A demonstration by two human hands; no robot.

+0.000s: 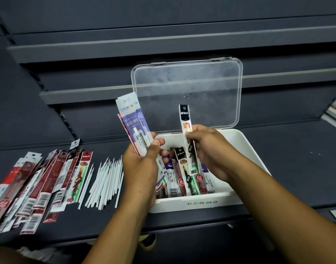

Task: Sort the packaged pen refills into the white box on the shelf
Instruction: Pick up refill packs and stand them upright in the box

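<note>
White box (249,149), purple-white packets (133,122)

Loose white sticks (106,180), dark upper shelf ledges (163,44)

White box (172,204) on a dark shelf (296,159), its clear lid (188,88) standing upright.
Pen-refill packets (179,180) lie lengthwise inside; a purple bundle (133,126) and one black-topped packet (186,128) are held above it; red packets (39,183) fan out on the shelf at left.
</note>
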